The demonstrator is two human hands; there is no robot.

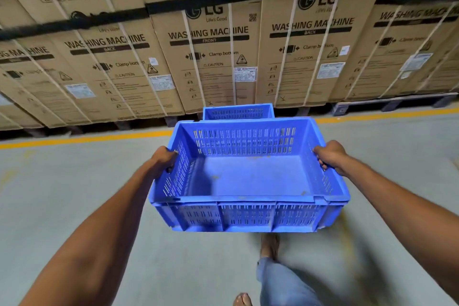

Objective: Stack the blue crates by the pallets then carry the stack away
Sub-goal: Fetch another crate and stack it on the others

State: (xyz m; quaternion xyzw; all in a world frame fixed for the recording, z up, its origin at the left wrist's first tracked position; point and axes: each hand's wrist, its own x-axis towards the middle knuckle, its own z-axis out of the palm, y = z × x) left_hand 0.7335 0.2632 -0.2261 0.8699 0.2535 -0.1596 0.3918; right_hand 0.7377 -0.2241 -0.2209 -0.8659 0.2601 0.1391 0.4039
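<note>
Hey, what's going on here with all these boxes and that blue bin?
A person holds an empty blue slotted plastic crate off the grey floor, left hand and right hand gripping its opposite side rims. Just beyond it a second blue crate stands by the dark pallets that carry strapped brown cardboard washing-machine boxes. The held crate is not yet stacked on the other.

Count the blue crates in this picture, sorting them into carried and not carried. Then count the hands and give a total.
Carried crate: 1
Far crate, not carried, beyond the first: 1
Hands, left hand and right hand, each gripping a side rim of the carried crate: 2
Total: 4
</note>
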